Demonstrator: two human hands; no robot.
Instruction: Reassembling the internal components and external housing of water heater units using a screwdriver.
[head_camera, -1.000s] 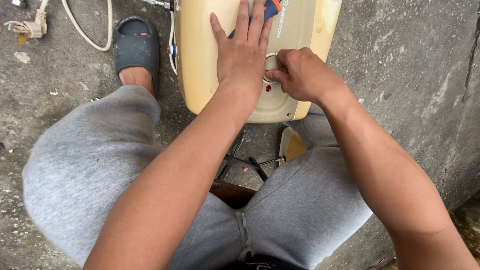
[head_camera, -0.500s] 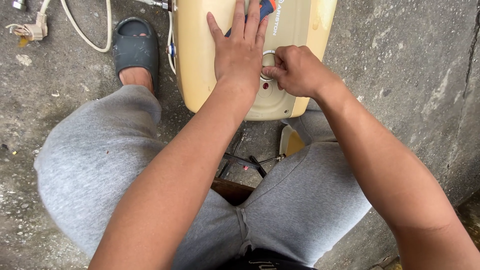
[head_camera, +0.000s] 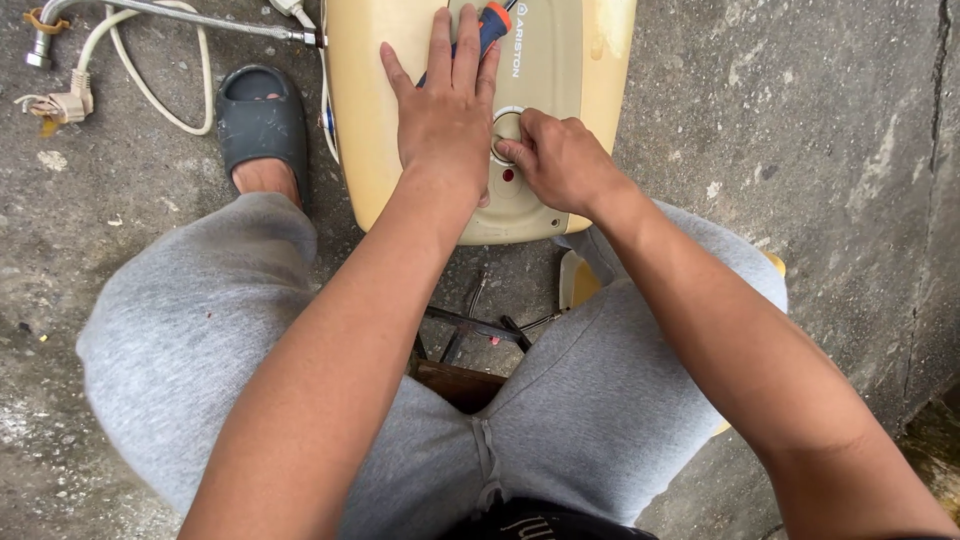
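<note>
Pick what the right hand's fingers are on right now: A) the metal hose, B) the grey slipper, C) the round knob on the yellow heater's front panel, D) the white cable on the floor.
C: the right hand has its fingertips pinched on the round knob of the yellow heater, while the left hand lies flat on the panel beside it, over an orange-and-blue screwdriver.

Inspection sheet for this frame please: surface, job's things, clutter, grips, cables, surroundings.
Surface: bare grey concrete floor, stained.
Job's things: yellowed water heater lying on the floor; round dial; screwdriver under the left hand.
Clutter: pliers between the knees.
Grips: left hand flat on the heater; right hand with fingertips at the dial.
Cables: white cord with plug; metal hose.
Surroundings: grey slipper, grey trousers.
</note>
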